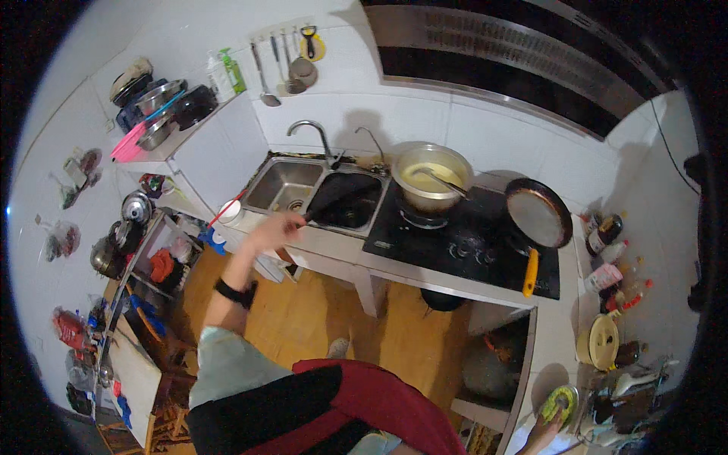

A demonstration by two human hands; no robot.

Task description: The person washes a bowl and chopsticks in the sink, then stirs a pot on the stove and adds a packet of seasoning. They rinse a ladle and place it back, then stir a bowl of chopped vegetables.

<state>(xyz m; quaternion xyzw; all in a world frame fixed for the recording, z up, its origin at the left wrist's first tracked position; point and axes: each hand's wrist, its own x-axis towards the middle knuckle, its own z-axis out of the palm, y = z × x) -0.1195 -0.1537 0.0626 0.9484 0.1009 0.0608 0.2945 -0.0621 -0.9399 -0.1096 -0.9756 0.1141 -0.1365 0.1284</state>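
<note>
My left hand (278,230), blurred and with a black band at the wrist, is over the counter's front edge by the double sink. Its fingers meet the end of a long dark utensil (335,203), which slants over the right basin (348,199); its exact kind is unclear. At the far lower right, my right hand (556,418) reaches to a round bowl (575,398) with green food (563,395), fingers on the green; their grip is unclear. A large metal pot (432,200) on the stove holds yellowish liquid and a resting ladle (441,179).
A frying pan (537,213) with a yellow handle lies tilted on the black cooktop (455,256). Bottles (606,233) and a yellow lidded container (603,343) line the right counter. A white cup (230,212) stands left of the sink. Shelves (153,267) are at left, a range hood (489,74) above.
</note>
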